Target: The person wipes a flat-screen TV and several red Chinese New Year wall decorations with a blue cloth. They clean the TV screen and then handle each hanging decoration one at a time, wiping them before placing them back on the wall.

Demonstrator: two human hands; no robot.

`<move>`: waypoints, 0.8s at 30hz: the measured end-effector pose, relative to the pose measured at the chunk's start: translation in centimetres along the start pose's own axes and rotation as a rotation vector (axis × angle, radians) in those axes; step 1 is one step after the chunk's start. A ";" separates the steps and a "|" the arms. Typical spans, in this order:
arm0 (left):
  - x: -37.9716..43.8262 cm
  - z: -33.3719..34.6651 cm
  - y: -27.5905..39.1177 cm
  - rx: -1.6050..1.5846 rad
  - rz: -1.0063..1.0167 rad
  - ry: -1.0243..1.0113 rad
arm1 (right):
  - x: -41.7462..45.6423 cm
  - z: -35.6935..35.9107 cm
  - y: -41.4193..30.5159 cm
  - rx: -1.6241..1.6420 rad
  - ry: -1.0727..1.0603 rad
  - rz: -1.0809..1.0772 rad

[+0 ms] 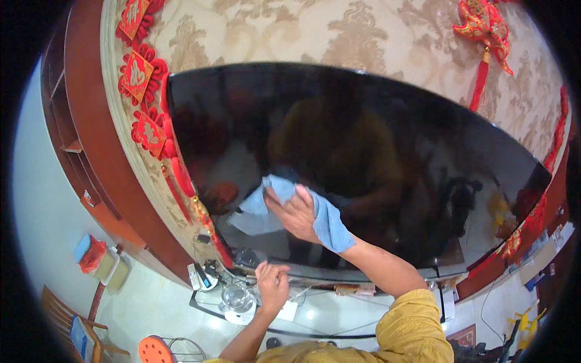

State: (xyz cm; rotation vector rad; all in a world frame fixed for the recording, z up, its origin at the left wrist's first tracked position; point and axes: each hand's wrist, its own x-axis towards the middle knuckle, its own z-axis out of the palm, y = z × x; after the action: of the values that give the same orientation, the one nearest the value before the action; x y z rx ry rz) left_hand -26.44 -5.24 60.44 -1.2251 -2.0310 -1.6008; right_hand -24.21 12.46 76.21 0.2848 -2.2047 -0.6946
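Note:
A large black television screen stands before me and dimly reflects a person in a yellow top. Against its lower left part my right hand presses a light blue cloth, which spreads past the fingertips and drapes over the back of the hand to the wrist. My left hand is raised near the screen's bottom edge, above a glass-topped stand. Its fingers are slightly bent and nothing shows in them. Just left of it sits a clear glass pitcher on a white base.
Remote controls and cables lie at the stand's left end. Red knot ornaments hang beside the screen's left edge, another at upper right. An orange round stool, a wooden chair and bins are on the lower left.

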 end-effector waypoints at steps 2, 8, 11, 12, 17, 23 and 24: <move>0.5 -1.2 -0.8 -0.010 0.018 0.017 | -4.4 2.6 -2.6 0.069 -0.171 -0.083; -1.2 -3.8 -4.2 -0.020 0.013 -0.069 | -19.1 7.1 -6.2 0.108 -0.543 -0.364; -2.8 -5.6 -5.2 0.027 -0.005 -0.079 | -17.2 3.2 -4.4 -0.081 -0.632 -0.421; -3.3 -6.1 -5.5 0.039 -0.007 -0.059 | -16.3 2.3 -3.3 -0.122 -0.591 -0.413; -4.5 -7.3 -5.0 -0.028 -0.213 -0.050 | -9.3 -2.5 0.0 -0.125 0.051 0.183; -2.4 -7.6 -3.5 -0.817 -0.638 0.112 | -3.5 -5.3 -5.7 0.822 0.547 0.623; -2.1 -8.0 -3.4 -0.989 -0.688 0.175 | -3.0 -5.3 -7.9 0.983 0.509 0.591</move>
State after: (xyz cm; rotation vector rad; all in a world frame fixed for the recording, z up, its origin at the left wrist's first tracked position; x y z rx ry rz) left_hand -29.91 -13.42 59.61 -0.5072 -1.6134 -3.1237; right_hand -18.47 5.14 72.70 0.2310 -1.8144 0.7425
